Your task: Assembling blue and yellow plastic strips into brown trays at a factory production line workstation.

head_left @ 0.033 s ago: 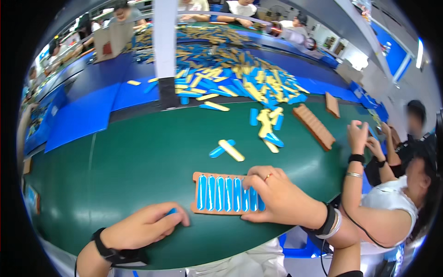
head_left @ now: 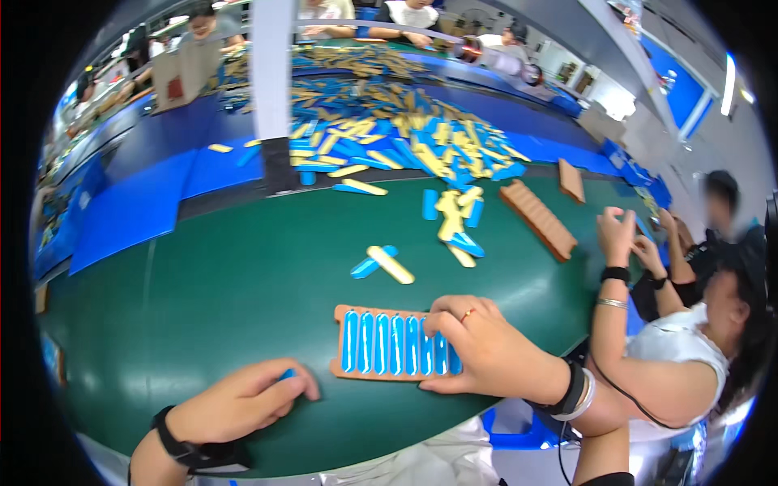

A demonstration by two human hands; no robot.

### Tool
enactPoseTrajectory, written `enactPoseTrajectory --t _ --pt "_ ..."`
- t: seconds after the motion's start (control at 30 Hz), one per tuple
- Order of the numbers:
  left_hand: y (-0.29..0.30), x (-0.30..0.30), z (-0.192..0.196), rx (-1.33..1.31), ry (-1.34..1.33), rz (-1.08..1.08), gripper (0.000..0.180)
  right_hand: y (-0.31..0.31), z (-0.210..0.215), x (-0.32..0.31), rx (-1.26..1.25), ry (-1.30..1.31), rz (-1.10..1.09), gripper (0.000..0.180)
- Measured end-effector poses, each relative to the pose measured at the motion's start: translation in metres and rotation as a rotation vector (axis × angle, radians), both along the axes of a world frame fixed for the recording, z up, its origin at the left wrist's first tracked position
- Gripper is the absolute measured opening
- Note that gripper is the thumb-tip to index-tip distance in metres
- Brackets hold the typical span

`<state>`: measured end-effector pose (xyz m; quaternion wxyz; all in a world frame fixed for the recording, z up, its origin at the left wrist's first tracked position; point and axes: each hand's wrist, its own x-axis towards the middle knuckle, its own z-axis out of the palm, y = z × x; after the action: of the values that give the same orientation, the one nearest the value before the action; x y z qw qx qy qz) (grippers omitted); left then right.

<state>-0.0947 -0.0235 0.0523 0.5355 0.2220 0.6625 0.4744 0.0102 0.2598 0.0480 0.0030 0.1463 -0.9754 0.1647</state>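
A brown slotted tray lies on the green work surface in front of me. Side by side in its slots rest several glossy blue strips. My right hand is closed around the tray's right end, thumb at the near edge and fingers over the far side, covering the last slots. To the left of the tray, apart from it, my left hand is closed. A small blue piece shows between its thumb and forefinger; the rest of that piece is hidden.
Beyond the tray lie a crossed yellow strip and blue strip. Farther back is a large heap of blue and yellow strips. Another brown slotted tray lies right of it. A white post rises ahead. A co-worker's arm is at right.
The whole view has shifted a little, so the scene sits slightly farther left. Both hands keep the same hold.
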Motion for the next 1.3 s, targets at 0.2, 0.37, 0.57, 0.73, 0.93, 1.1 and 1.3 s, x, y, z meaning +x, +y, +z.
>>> enactPoseTrajectory --t 0.2,0.37,0.57,0.73,0.93,1.1,1.3 --pt "0.0 0.0 0.003 -0.089 0.048 0.059 0.029 0.052 0.0 0.043 0.161 0.02 -0.281 0.055" --pt "0.009 -0.001 0.002 -0.008 0.07 0.032 0.035 0.11 -0.004 0.055 0.232 0.162 -0.492 0.055" --pt "0.002 0.003 -0.003 -0.003 0.11 0.068 0.036 0.139 -0.009 0.01 0.114 0.117 -0.578 0.055" --pt "0.011 -0.003 -0.002 -0.005 0.126 -0.009 0.035 0.211 -0.004 -0.024 -0.007 0.255 -0.783 0.062" --pt "0.009 0.005 0.006 -0.054 0.183 0.051 0.029 0.25 -0.03 -0.056 0.084 0.013 -0.85 0.092" --pt "0.012 -0.009 -0.001 -0.095 0.012 0.07 0.017 0.233 0.015 -0.054 0.072 0.103 -0.687 0.085" --pt "0.009 0.005 0.0 0.013 -0.029 0.273 0.021 0.096 0.056 -0.039 -0.255 0.264 -0.008 0.07"
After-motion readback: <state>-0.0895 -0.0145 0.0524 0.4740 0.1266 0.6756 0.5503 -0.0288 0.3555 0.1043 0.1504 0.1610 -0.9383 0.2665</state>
